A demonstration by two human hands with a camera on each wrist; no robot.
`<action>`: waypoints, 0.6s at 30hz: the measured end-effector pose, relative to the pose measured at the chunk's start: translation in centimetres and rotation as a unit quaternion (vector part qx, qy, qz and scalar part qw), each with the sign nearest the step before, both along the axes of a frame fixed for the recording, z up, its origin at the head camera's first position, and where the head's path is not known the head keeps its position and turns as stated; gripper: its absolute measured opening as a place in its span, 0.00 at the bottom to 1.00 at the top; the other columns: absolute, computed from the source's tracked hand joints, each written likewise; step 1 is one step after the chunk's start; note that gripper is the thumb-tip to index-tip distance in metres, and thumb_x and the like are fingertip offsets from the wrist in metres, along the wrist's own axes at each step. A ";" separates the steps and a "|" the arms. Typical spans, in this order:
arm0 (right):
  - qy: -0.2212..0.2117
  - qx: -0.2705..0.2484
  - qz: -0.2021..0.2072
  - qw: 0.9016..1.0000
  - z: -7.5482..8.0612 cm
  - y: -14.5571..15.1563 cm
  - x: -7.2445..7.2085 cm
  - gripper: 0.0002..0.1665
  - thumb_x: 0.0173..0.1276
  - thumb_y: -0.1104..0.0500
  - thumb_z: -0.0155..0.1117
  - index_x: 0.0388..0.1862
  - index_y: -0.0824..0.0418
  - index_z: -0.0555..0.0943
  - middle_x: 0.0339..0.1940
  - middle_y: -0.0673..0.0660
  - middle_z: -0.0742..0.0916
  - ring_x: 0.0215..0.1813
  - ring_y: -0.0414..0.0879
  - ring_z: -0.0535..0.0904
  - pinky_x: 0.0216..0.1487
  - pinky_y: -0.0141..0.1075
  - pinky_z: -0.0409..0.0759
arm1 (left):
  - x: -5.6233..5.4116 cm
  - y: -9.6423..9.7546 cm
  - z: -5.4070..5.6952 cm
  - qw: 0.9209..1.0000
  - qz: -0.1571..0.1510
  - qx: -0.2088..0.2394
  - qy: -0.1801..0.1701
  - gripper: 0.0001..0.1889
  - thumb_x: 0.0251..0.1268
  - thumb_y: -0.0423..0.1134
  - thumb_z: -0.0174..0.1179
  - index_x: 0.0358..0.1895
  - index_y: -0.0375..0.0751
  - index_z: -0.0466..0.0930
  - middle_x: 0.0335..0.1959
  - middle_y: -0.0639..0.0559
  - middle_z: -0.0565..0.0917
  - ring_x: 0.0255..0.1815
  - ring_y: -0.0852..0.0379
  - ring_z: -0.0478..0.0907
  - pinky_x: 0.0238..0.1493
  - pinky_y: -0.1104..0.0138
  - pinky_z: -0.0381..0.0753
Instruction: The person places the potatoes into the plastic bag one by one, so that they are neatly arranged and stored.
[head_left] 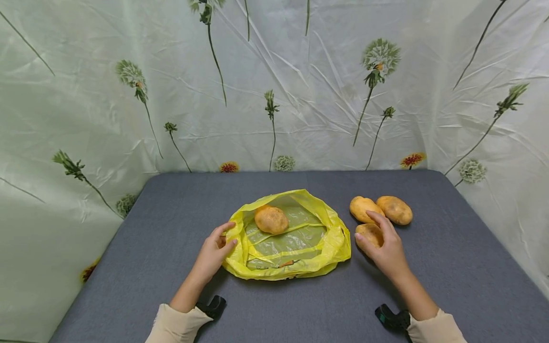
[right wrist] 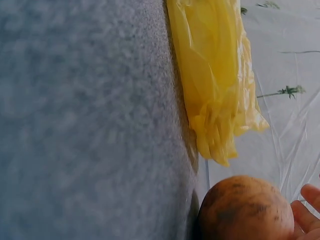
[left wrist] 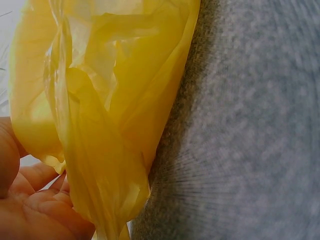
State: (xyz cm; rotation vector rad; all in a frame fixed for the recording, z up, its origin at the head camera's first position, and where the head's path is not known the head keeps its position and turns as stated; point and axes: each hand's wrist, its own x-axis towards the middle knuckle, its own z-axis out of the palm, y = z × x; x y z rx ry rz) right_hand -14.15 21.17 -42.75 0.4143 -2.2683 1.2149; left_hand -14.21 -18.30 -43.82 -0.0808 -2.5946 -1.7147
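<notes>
A yellow plastic bag lies spread on the table with its mouth facing up, and one potato rests inside toward the back left. My left hand holds the bag's left rim, fingers bent at the plastic; in the left wrist view the hand is partly hidden behind the yellow folds. My right hand is over the nearest loose potato, thumb at its left side and fingers spread across its far side. In the right wrist view those fingers lie just above the brown-marked potato.
Two more potatoes lie just beyond the right hand, one on the left and one on the right. Grey cloth covers the table. A pale flower-printed curtain hangs behind and along both sides.
</notes>
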 end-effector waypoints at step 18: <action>-0.025 0.030 -0.050 0.998 -1.4 2.4 1.5 0.34 0.48 0.67 0.70 0.56 0.66 0.70 0.51 0.60 0.75 0.52 0.49 0.67 0.52 0.21 0.56 | 0.0 0.0 0.1 1.000 -0.004 -0.001 0.001 0.23 0.59 0.29 0.57 0.60 0.39 0.67 0.46 0.43 0.71 0.30 0.55 0.67 0.27 0.70 0.69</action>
